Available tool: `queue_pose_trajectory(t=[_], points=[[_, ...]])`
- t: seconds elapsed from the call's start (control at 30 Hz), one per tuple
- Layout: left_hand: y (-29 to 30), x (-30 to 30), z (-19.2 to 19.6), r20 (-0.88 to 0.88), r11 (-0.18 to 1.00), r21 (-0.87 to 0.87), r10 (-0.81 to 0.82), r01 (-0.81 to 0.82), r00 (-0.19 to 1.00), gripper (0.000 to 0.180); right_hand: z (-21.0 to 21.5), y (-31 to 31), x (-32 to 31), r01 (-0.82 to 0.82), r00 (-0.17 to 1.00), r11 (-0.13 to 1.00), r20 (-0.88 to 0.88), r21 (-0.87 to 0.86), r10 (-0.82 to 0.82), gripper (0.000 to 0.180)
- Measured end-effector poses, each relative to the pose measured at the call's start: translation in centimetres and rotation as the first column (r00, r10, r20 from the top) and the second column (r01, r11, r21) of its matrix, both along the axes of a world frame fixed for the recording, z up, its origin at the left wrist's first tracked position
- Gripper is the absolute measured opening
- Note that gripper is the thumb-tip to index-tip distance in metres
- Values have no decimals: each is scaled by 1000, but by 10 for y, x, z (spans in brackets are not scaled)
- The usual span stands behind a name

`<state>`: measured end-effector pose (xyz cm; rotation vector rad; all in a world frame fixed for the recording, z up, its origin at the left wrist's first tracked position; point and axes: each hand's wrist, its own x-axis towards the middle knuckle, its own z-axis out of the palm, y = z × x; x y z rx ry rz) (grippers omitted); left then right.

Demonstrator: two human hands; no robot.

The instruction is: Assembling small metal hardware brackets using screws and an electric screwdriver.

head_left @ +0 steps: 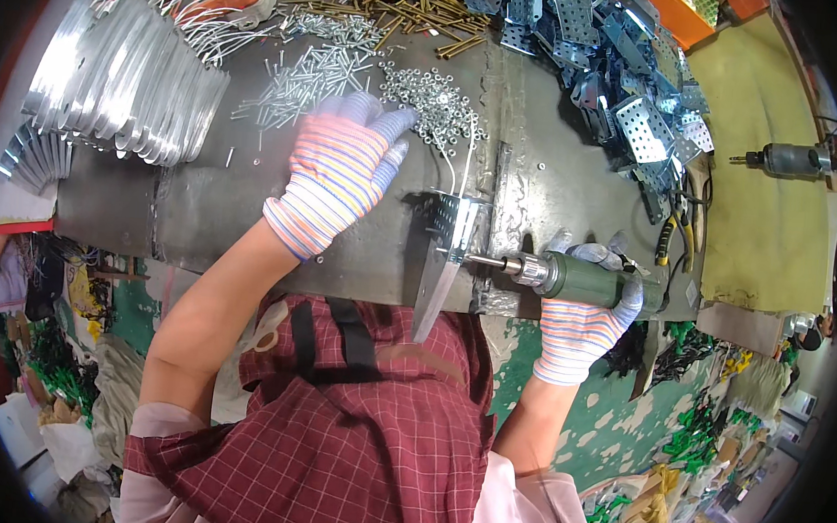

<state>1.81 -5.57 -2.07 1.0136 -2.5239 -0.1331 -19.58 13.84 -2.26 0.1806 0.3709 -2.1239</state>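
My left hand [343, 166], in a striped glove, reaches over the dark metal workbench [239, 212] toward a pile of small nuts [433, 104] and a heap of screws [300, 77]; its fingers are bent and what they hold is hidden. My right hand [583, 310], also gloved, grips a green power screwdriver [571, 276]. The tool's bit points left and touches a perforated metal bracket with a long flat strip [448, 254] at the bench's front edge.
Stacked shiny metal strips [123, 80] lie at the left. Perforated brackets [622, 73] are heaped at the right, brass-coloured bolts [424, 13] at the back. Pliers [674, 234] rest by the right edge. Another power tool [789, 161] lies on a yellow surface.
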Motion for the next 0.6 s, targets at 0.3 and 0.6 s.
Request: queue_pose_trajectory(t=[0.3, 0.6], points=[[-2, 6, 3, -19, 988, 151, 38, -34, 999, 17, 0, -1, 1, -7, 1000, 1000, -2, -16, 7, 52], [62, 28, 24, -357, -285, 686, 670, 669, 651, 16, 0, -1, 2, 0, 1000, 1000, 6, 6, 0, 54]])
